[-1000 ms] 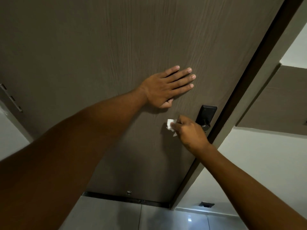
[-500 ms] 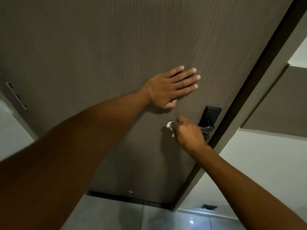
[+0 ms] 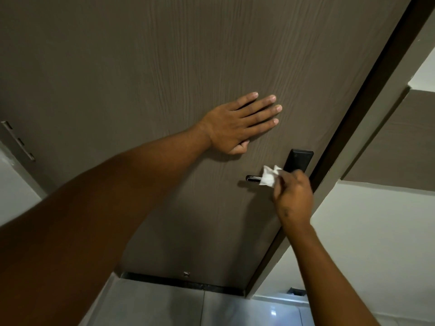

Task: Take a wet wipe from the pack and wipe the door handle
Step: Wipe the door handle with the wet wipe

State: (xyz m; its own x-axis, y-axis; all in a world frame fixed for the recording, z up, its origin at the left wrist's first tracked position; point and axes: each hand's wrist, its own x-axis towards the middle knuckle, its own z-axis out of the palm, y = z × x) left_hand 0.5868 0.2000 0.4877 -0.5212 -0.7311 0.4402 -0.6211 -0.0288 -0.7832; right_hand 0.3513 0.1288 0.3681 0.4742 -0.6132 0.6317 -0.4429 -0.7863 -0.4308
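Observation:
A black lever door handle (image 3: 253,178) sticks out leftward from a black lock plate (image 3: 300,160) near the right edge of a brown wood-grain door (image 3: 164,67). A crumpled white wet wipe (image 3: 269,176) lies wrapped over the lever's middle, pinched in my right hand (image 3: 293,196), which comes up from the lower right. Only the lever's left tip shows past the wipe. My left hand (image 3: 237,123) rests flat on the door above and left of the handle, fingers spread. The wipe pack is out of view.
The dark door frame (image 3: 353,128) runs diagonally just right of the lock plate, with a white wall (image 3: 376,231) beyond it. A hinge (image 3: 17,141) shows at the door's left edge. Glossy floor tiles (image 3: 188,307) lie below the door's bottom edge.
My right hand has slid right along the lever with the wipe, uncovering the lever's left tip. The left hand stays flat on the door.

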